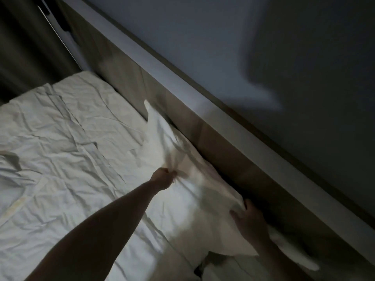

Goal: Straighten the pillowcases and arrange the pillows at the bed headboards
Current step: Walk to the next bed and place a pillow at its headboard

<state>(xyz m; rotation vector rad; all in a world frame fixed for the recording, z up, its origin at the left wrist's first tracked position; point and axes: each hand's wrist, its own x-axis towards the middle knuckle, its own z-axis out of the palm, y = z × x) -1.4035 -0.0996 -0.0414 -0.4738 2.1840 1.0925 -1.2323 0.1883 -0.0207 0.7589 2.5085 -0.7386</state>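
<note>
A white pillow [194, 199] in a creased pillowcase lies against the brown headboard [213, 142], one corner sticking up near the middle of the view. My left hand [163, 178] is closed on a bunch of the pillowcase along the pillow's front edge. On the pillow's headboard side, my right hand [248, 219] grips its edge, fingers curled over the cloth. The view is dim and blurred.
A wrinkled white sheet [60, 149] covers the bed to the left. A second white pillow or cloth [294, 252] lies low on the right along the headboard. Dark curtains [24, 47] hang at the far left. A grey wall [243, 47] rises above the headboard.
</note>
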